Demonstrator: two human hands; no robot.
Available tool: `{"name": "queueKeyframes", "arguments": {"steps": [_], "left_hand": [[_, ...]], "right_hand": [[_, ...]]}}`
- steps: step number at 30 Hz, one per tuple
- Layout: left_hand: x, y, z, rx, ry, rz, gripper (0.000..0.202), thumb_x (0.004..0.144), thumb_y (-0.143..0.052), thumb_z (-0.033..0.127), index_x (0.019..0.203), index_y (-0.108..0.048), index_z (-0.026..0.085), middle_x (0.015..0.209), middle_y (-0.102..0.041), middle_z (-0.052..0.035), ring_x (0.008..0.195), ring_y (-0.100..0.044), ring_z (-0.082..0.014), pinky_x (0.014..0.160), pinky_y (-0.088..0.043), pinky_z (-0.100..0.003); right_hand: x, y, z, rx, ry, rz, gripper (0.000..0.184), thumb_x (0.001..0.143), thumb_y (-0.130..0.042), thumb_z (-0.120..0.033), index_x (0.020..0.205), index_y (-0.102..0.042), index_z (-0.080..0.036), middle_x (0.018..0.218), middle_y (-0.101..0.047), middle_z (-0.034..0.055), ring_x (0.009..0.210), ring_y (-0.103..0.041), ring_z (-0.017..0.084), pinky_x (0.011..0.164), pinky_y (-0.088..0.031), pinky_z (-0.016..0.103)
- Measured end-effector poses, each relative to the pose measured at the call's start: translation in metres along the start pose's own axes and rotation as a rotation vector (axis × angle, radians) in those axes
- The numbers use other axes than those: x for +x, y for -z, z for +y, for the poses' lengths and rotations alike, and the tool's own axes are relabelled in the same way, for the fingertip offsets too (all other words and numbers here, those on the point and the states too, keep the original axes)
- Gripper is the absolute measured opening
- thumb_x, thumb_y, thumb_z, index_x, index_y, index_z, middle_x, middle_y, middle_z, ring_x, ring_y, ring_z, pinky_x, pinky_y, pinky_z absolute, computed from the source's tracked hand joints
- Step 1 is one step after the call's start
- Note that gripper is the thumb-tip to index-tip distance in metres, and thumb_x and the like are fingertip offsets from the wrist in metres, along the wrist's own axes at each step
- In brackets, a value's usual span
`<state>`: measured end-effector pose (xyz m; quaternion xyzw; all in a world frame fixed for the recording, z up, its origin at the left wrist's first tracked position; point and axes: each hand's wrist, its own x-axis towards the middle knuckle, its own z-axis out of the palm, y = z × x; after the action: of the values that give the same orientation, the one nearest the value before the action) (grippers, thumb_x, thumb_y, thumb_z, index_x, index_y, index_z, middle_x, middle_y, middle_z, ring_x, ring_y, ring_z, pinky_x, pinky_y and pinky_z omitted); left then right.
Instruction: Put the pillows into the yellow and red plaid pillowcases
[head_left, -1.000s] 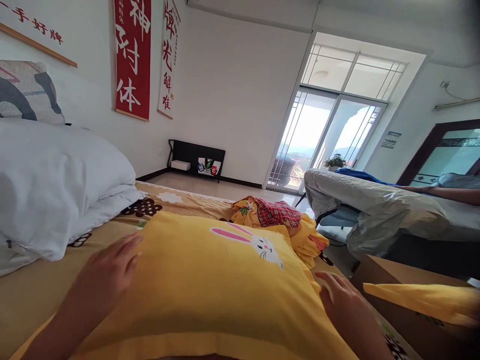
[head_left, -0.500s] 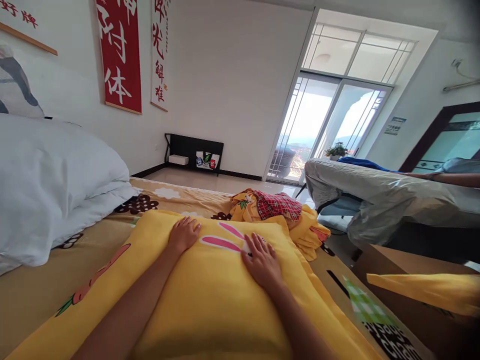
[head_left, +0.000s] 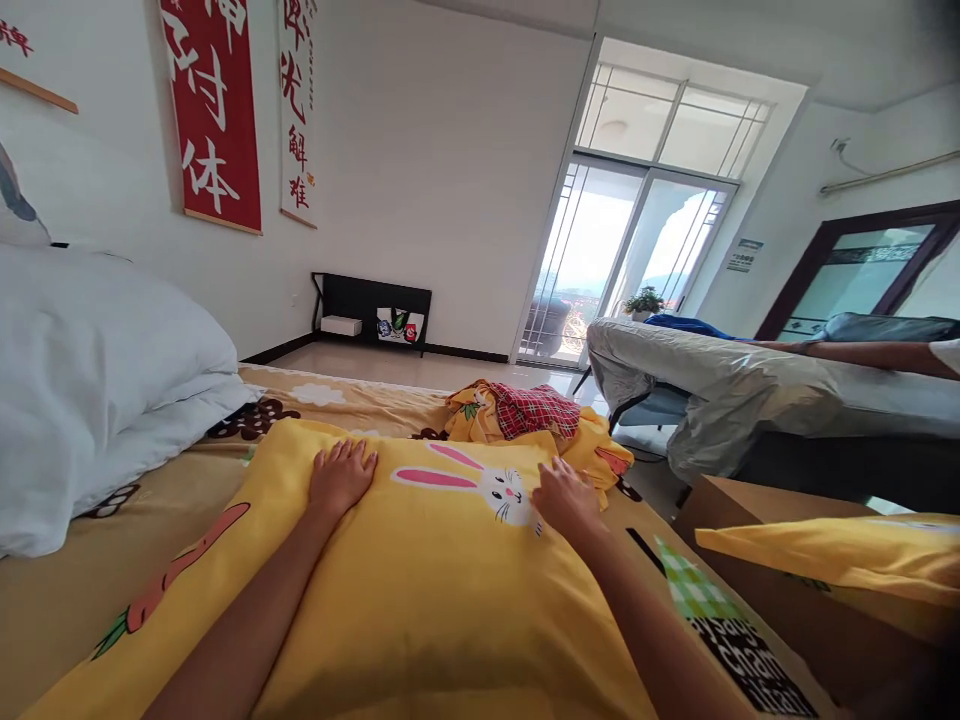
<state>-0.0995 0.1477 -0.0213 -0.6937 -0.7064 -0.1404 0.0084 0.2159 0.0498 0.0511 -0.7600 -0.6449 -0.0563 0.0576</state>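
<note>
A plump yellow pillow (head_left: 435, 580) printed with a white rabbit face, pink ears and a carrot lies flat on the bed in front of me. My left hand (head_left: 343, 476) rests on its upper left part, palm down and fingers stretched out. On the right, just beside the rabbit's face, my right hand (head_left: 568, 497) touches the pillow with its fingers somewhat bent and apart. Beyond the pillow's far right corner sits a crumpled yellow cloth (head_left: 596, 450) with a red plaid piece (head_left: 536, 410).
White bedding (head_left: 112, 380) is heaped on the left. At the right stand a cardboard box (head_left: 739, 500) with another yellow pillow (head_left: 840, 550) over it and a plastic-covered table (head_left: 712, 365). Another person's arm (head_left: 877, 357) reaches across the table. A low black shelf (head_left: 375, 300) stands by the wall.
My right hand has slid right, off the rabbit's face, and its fingers have bent. My left hand stays on the pillow. The view has turned slightly right.
</note>
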Motion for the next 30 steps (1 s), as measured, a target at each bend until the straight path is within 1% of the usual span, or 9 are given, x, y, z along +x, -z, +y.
{"name": "queueKeyframes", "arguments": {"steps": [2, 4, 7, 9, 12, 15, 20, 26, 30], "left_hand": [[-0.002, 0.003, 0.001, 0.013, -0.004, 0.003, 0.058, 0.097, -0.025, 0.048, 0.143, -0.044, 0.018, 0.152, -0.039, -0.0124, 0.143, -0.031, -0.0247, 0.116, -0.020, -0.051], [-0.005, 0.005, 0.001, 0.030, -0.005, 0.017, 0.056, 0.096, -0.026, 0.047, 0.142, -0.045, 0.021, 0.151, -0.040, -0.0111, 0.142, -0.032, -0.0246, 0.115, -0.020, -0.052], [-0.008, 0.004, -0.004, 0.074, -0.010, 0.052, 0.055, 0.095, -0.026, 0.047, 0.142, -0.046, 0.024, 0.151, -0.041, -0.0102, 0.142, -0.032, -0.0252, 0.115, -0.018, -0.055], [-0.007, 0.003, -0.013, 0.094, 0.011, 0.018, 0.057, 0.095, -0.025, 0.048, 0.143, -0.044, 0.023, 0.153, -0.037, -0.0100, 0.143, -0.029, -0.0251, 0.115, -0.016, -0.056], [0.000, 0.001, -0.035, 0.070, 0.072, -0.088, 0.062, 0.095, -0.022, 0.050, 0.147, -0.038, 0.021, 0.157, -0.030, -0.0079, 0.146, -0.023, -0.0240, 0.116, -0.016, -0.056], [0.007, -0.004, -0.056, 0.030, 0.110, -0.151, 0.064, 0.095, -0.019, 0.051, 0.150, -0.032, 0.020, 0.158, -0.027, -0.0057, 0.146, -0.022, -0.0237, 0.116, -0.018, -0.055], [0.004, -0.017, -0.060, 0.040, 0.135, -0.118, 0.064, 0.095, -0.020, 0.049, 0.152, -0.027, 0.021, 0.159, -0.022, -0.0042, 0.147, -0.019, -0.0223, 0.117, -0.018, -0.053], [0.008, -0.013, -0.062, 0.025, 0.147, -0.174, 0.067, 0.094, -0.020, 0.052, 0.153, -0.027, 0.021, 0.159, -0.022, -0.0047, 0.147, -0.019, -0.0270, 0.116, -0.017, -0.057], [0.012, -0.013, -0.075, 0.003, 0.155, -0.190, 0.066, 0.093, -0.022, 0.051, 0.152, -0.030, 0.021, 0.158, -0.025, -0.0061, 0.146, -0.022, -0.0314, 0.114, -0.018, -0.063]], "right_hand": [[0.015, 0.023, -0.044, 0.073, 0.151, 0.080, 0.041, 0.093, -0.036, -0.022, 0.127, -0.055, -0.013, 0.139, -0.052, 0.0182, 0.133, -0.043, 0.027, 0.111, -0.023, 0.047], [0.024, 0.024, -0.092, 0.148, 0.317, 0.096, 0.040, 0.096, -0.036, -0.038, 0.128, -0.054, -0.021, 0.140, -0.053, 0.0107, 0.133, -0.042, 0.023, 0.112, -0.021, 0.041], [0.026, -0.011, -0.145, 0.226, 0.468, 0.021, 0.046, 0.097, -0.034, -0.050, 0.133, -0.050, -0.025, 0.145, -0.049, 0.0061, 0.135, -0.040, 0.018, 0.112, -0.024, 0.036], [0.027, -0.040, -0.156, 0.259, 0.494, -0.033, 0.049, 0.098, -0.032, -0.049, 0.139, -0.044, -0.025, 0.151, -0.042, 0.0060, 0.140, -0.033, 0.017, 0.113, -0.022, 0.036], [0.039, -0.067, -0.133, 0.289, 0.443, -0.065, 0.054, 0.098, -0.028, -0.052, 0.144, -0.038, -0.025, 0.155, -0.035, 0.0076, 0.144, -0.025, 0.019, 0.115, -0.016, 0.042], [0.063, -0.077, -0.083, 0.291, 0.320, -0.099, 0.057, 0.098, -0.025, -0.054, 0.144, -0.039, -0.023, 0.153, -0.037, 0.0106, 0.143, -0.027, 0.022, 0.114, -0.014, 0.049], [0.087, -0.103, -0.008, 0.307, 0.112, -0.212, 0.059, 0.099, -0.019, -0.051, 0.147, -0.036, -0.021, 0.155, -0.033, 0.0099, 0.145, -0.025, 0.021, 0.115, -0.015, 0.049], [0.108, -0.128, 0.029, 0.356, 0.024, -0.264, 0.056, 0.099, -0.024, -0.054, 0.144, -0.040, -0.024, 0.154, -0.036, 0.0082, 0.143, -0.027, 0.023, 0.115, -0.016, 0.053], [0.114, -0.135, 0.053, 0.362, -0.025, -0.252, 0.050, 0.095, -0.049, -0.049, 0.135, -0.049, -0.020, 0.144, -0.046, 0.0112, 0.131, -0.044, 0.028, 0.108, -0.032, 0.056]]}}
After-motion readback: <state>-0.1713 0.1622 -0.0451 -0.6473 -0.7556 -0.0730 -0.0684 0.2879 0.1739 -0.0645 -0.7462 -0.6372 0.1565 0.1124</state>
